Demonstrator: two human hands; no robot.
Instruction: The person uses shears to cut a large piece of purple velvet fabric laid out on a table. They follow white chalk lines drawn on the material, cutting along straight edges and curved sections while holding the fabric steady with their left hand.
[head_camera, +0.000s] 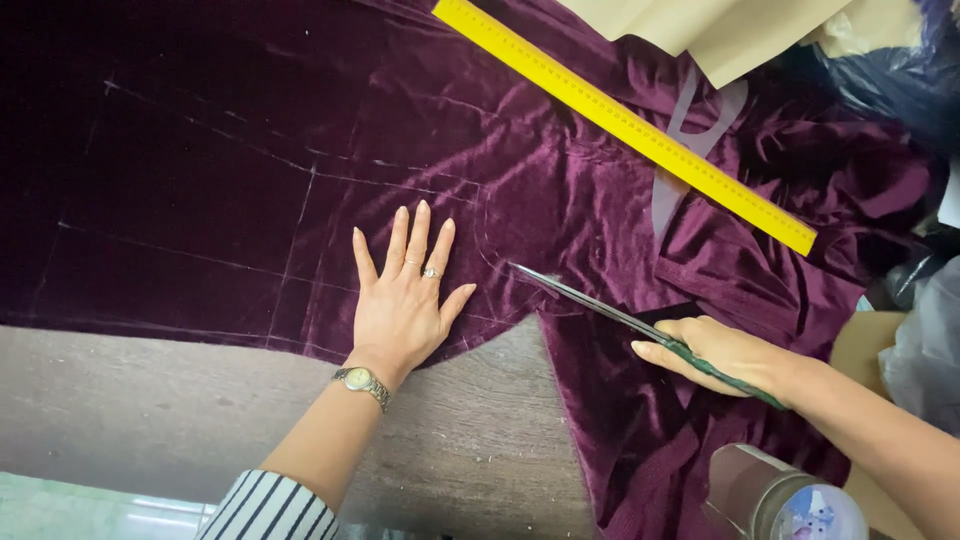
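Dark purple velvet fabric (220, 180) marked with chalk lines covers most of the table. My left hand (405, 290) lies flat on it with fingers spread, wearing a ring and a wristwatch. My right hand (725, 355) grips the green handles of long scissors (590, 300). The blades point left toward a curved chalk line, at the end of a cut in the cloth.
A long yellow ruler (625, 120) lies diagonally across the fabric at the top. Beige paper pattern pieces (720, 30) sit at the top right. A cylindrical container (780, 495) stands at the bottom right. Grey wooden tabletop (150, 410) shows below the fabric. Plastic bags (925, 340) are at the right edge.
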